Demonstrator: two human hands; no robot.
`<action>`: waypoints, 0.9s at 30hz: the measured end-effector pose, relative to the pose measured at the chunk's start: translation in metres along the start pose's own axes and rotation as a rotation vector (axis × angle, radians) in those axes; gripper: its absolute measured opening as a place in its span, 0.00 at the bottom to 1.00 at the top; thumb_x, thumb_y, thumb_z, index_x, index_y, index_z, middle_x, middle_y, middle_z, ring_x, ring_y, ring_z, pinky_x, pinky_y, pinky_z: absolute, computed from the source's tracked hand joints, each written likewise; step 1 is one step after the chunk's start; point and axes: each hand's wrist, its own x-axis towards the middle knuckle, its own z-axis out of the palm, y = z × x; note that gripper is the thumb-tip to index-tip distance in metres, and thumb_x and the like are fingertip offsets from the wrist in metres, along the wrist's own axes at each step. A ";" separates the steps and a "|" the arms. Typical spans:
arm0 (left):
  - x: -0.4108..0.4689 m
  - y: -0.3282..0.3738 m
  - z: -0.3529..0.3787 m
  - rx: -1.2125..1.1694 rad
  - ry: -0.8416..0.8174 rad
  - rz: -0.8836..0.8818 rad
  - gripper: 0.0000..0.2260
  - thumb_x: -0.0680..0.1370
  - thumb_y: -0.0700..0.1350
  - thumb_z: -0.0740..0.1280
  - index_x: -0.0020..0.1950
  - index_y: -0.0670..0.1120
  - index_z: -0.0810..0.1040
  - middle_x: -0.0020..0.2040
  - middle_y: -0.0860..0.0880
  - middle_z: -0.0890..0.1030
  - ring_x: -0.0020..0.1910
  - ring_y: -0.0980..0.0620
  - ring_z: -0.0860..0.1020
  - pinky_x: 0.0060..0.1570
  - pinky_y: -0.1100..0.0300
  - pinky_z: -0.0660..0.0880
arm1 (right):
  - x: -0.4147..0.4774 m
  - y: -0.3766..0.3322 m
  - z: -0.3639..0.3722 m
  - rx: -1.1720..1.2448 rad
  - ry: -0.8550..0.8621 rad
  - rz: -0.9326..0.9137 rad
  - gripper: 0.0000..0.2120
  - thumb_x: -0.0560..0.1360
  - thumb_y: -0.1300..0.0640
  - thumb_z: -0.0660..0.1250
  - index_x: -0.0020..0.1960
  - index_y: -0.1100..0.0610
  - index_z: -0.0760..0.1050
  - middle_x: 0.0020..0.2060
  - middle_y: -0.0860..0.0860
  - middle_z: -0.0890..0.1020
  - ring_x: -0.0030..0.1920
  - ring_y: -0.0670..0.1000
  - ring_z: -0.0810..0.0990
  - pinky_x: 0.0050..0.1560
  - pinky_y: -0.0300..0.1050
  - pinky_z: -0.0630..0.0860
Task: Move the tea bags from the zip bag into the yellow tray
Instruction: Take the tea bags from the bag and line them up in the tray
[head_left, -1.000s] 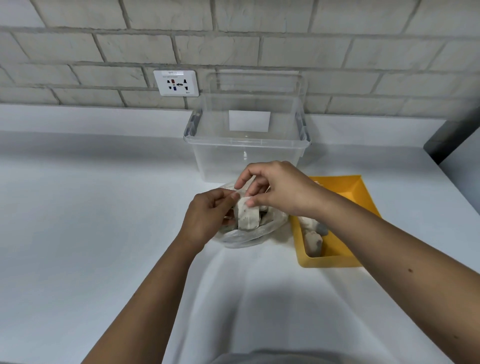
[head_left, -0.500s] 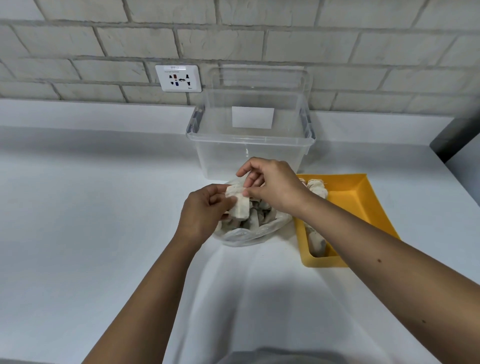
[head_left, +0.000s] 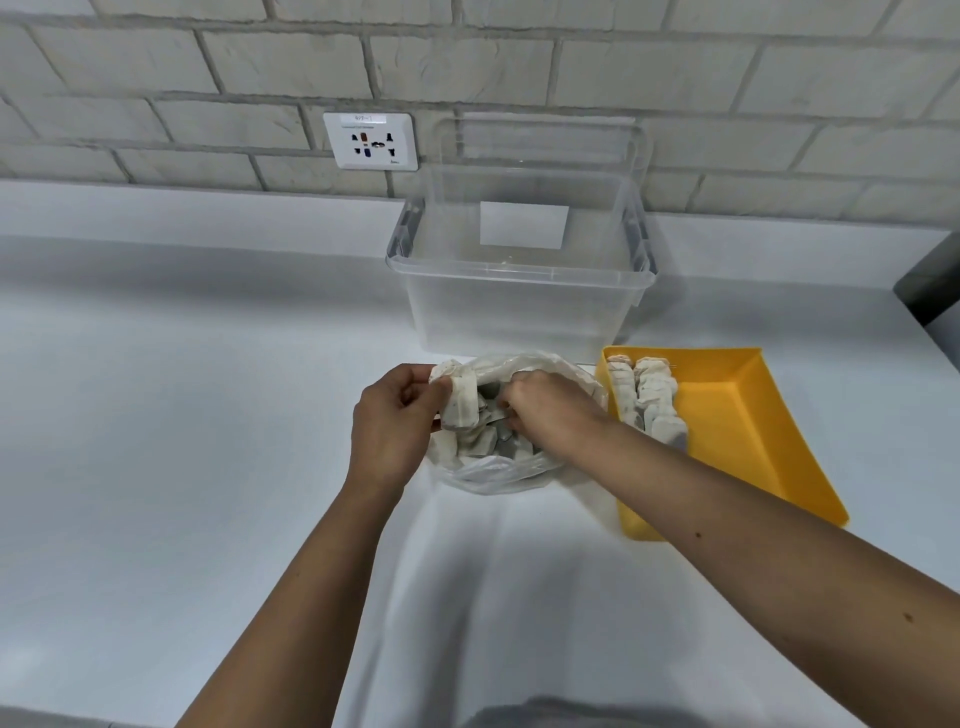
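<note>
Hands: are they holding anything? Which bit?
The left hand pinches a tea bag by its upper end. The right hand is in the zip bag; its grip is hidden.

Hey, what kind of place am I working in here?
Probably a kitchen or utility counter, though I can't be sure: a white countertop runs against a pale brick wall with a wall socket, and a clear storage bin stands on it.

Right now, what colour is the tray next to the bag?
Yellow. The tray shows best in the head view, with tea bags along its left side.
</note>
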 end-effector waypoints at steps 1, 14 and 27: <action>0.000 0.000 0.000 -0.001 0.001 -0.001 0.04 0.77 0.43 0.69 0.46 0.51 0.83 0.39 0.50 0.86 0.42 0.49 0.85 0.52 0.43 0.81 | 0.003 0.000 0.002 -0.027 -0.004 0.010 0.08 0.73 0.63 0.66 0.50 0.58 0.80 0.50 0.55 0.82 0.49 0.57 0.81 0.40 0.44 0.73; 0.002 0.002 -0.001 -0.035 -0.023 -0.012 0.04 0.78 0.42 0.69 0.48 0.48 0.84 0.41 0.47 0.86 0.44 0.47 0.85 0.50 0.46 0.83 | -0.034 0.009 -0.056 0.003 0.077 -0.046 0.04 0.74 0.50 0.62 0.46 0.50 0.72 0.42 0.49 0.81 0.42 0.54 0.78 0.37 0.45 0.69; -0.014 0.021 0.020 -0.165 -0.364 -0.174 0.07 0.79 0.41 0.69 0.51 0.42 0.86 0.42 0.41 0.84 0.41 0.47 0.81 0.40 0.59 0.80 | -0.048 0.005 -0.106 0.615 -0.027 -0.102 0.11 0.71 0.60 0.75 0.52 0.52 0.80 0.39 0.50 0.80 0.30 0.49 0.81 0.35 0.44 0.81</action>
